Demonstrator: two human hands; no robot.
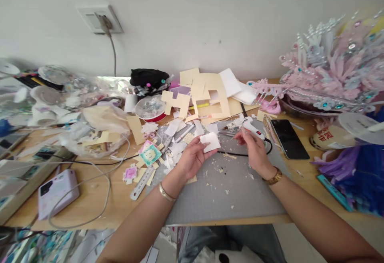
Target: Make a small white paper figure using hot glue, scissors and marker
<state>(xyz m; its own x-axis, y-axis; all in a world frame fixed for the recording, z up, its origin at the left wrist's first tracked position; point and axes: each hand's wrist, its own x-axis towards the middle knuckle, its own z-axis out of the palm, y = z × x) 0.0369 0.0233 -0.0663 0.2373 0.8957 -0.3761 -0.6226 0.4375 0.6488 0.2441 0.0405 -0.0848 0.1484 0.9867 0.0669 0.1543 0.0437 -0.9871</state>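
Observation:
My left hand (pixel 195 156) is closed on a small white paper piece (pixel 210 141), held above the grey cutting mat (pixel 207 199) with the thumb on top. To its right, my right hand (pixel 254 151) has its fingers curled together; whatever they pinch, if anything, is too small to make out. Just behind that hand lies a white glue gun (pixel 251 126) with a red switch, its black cord running across the mat. White paper scraps (pixel 177 148) and a pen (pixel 184 133) are spread beyond my left hand. Small bits of paper dot the mat.
Left of the mat are a metal ruler (pixel 142 183), a smiling teal-edged square (pixel 150 154) and a lilac device (pixel 58 193). Cut cream card sheets (pixel 207 87) stand at the back. A phone (pixel 289 139), a drink cup (pixel 336 133) and pink feathery crowns (pixel 336 63) occupy the right.

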